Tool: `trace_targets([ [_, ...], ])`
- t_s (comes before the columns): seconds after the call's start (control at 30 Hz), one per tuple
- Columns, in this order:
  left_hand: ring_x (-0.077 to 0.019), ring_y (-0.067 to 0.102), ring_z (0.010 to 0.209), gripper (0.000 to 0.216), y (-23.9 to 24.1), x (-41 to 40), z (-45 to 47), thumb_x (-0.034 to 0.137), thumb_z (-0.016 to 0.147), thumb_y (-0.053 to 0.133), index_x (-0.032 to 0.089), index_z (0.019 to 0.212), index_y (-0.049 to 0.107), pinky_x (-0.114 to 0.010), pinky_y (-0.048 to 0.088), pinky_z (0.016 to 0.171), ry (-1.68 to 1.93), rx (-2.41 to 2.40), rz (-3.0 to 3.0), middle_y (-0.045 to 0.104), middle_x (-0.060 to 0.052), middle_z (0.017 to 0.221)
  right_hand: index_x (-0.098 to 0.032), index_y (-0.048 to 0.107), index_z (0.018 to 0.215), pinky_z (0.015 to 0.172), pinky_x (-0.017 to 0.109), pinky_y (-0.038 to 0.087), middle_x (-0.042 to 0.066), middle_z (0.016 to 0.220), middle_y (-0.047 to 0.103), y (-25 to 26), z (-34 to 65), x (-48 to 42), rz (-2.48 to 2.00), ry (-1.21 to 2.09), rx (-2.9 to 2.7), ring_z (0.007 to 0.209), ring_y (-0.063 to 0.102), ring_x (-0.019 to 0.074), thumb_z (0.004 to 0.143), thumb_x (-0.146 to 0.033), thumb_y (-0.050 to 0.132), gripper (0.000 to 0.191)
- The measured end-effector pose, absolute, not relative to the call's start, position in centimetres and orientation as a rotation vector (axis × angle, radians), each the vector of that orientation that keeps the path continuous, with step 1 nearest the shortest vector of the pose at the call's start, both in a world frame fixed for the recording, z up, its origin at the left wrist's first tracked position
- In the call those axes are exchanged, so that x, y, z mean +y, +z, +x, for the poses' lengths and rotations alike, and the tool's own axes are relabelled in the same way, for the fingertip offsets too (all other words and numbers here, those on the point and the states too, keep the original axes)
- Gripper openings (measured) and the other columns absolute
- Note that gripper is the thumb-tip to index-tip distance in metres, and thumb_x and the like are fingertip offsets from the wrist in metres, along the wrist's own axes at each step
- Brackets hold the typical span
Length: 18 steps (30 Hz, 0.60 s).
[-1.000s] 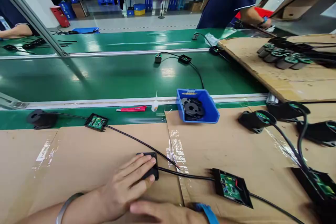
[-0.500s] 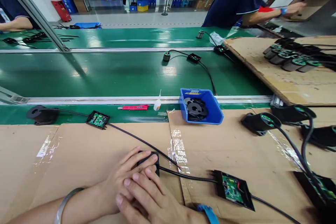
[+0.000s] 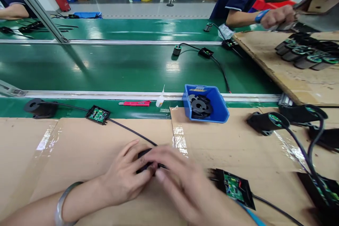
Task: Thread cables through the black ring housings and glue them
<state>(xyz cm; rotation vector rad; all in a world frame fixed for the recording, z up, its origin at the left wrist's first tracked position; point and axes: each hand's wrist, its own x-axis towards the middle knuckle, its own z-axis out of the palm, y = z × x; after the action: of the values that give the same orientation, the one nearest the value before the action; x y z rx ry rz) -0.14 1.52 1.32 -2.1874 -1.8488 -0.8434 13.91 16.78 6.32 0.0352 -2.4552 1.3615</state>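
My left hand (image 3: 127,174) curls its fingers around a black housing (image 3: 144,153) on the cardboard, and most of that part is hidden. Blurred by motion, my right hand (image 3: 185,180) reaches over from the right, its thumb and forefinger closed at the housing's right side where a black cable (image 3: 162,165) comes out. Right of that hand lies an open black case with a green circuit board (image 3: 234,187). Another open case with a board (image 3: 97,114) sits at the left, wired to a black flanged housing (image 3: 41,108).
A blue bin (image 3: 206,118) holds black discs; a red cutter (image 3: 136,103) and a small white bottle (image 3: 160,99) lie left of it. Black housings (image 3: 267,123) with thick cables stand at the right. Several motors (image 3: 307,60) rest on raised cardboard near a co-worker's hand (image 3: 279,17).
My right hand has lifted off the left and shifted right and up, now gripping at the housing. My left fingers have curled around it. The co-worker's arms have moved, and the view has tilted down.
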Motion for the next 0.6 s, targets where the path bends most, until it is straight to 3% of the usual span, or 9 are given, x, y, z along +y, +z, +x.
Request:
trace_targets([
  [0.1,-0.0306,0.055,0.122,0.013,1.3,1.7,-0.4,0.019,0.097,0.058,0.018,0.108,0.065,-0.047,0.059,0.093,-0.934,-1.921,-2.207,0.059,-0.018,0.136,-0.020,0.061,0.117,0.078,0.027,0.053,0.005,0.100,0.064,6.2,13.4,19.9,-0.293,1.742,-2.556,0.086,0.063,0.0129,0.101,-0.021,0.042,0.025],
  [0.23,-0.0234,0.061,0.112,0.016,0.6,1.8,-0.5,0.020,0.100,0.056,0.020,0.114,0.063,-0.035,0.063,0.085,-1.255,-2.022,-2.255,0.055,-0.016,0.131,-0.015,0.060,0.113,0.058,0.025,0.043,0.000,0.078,0.057,3.9,12.1,20.5,-0.422,2.206,-2.426,0.063,0.051,0.0114,0.093,-0.031,0.051,0.027],
  [0.43,-0.0218,0.063,0.105,0.022,0.3,1.6,-0.3,0.010,0.096,0.058,0.021,0.113,0.065,-0.032,0.063,0.079,-1.335,-2.078,-2.276,0.051,-0.013,0.125,-0.015,0.057,0.109,0.059,0.028,0.038,0.001,0.078,0.055,2.5,11.7,20.0,-0.474,2.408,-2.341,0.065,0.046,0.0132,0.087,-0.037,0.057,0.032],
  [0.6,-0.0227,0.062,0.107,0.018,1.0,1.8,0.1,0.010,0.097,0.052,0.017,0.106,0.066,-0.030,0.063,0.080,-1.158,-2.043,-2.240,0.047,-0.016,0.130,-0.017,0.059,0.094,0.064,0.029,0.039,0.003,0.082,0.056,2.9,11.7,19.5,-0.515,2.085,-2.469,0.071,0.050,0.0146,0.084,-0.025,0.056,0.014],
])
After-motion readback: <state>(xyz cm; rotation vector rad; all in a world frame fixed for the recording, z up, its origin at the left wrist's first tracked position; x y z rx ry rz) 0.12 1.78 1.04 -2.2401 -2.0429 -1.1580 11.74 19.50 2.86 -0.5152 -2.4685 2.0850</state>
